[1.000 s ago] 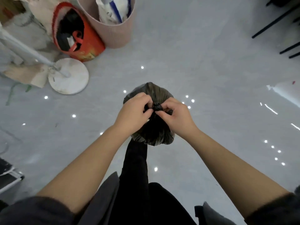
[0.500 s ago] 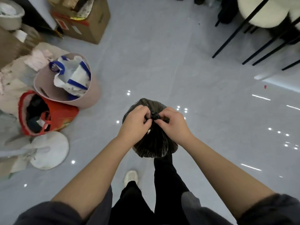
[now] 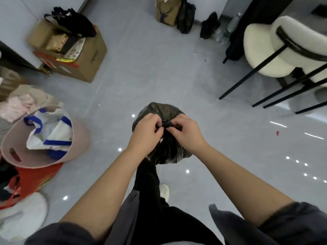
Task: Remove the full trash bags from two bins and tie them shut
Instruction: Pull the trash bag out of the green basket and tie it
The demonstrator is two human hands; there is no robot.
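from the head view, my left hand (image 3: 146, 133) and right hand (image 3: 187, 133) pinch the knot (image 3: 166, 123) atop the black trash bag (image 3: 159, 110), held above the floor (image 3: 212, 156). this bag looks nearly tied; the pink bin (image 3: 79, 138), near left, still holds one.

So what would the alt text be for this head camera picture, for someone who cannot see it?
Seen from above, a left hand and a right hand pinch a knot atop a full black trash bag. A pink bin stands left, a white chair right.
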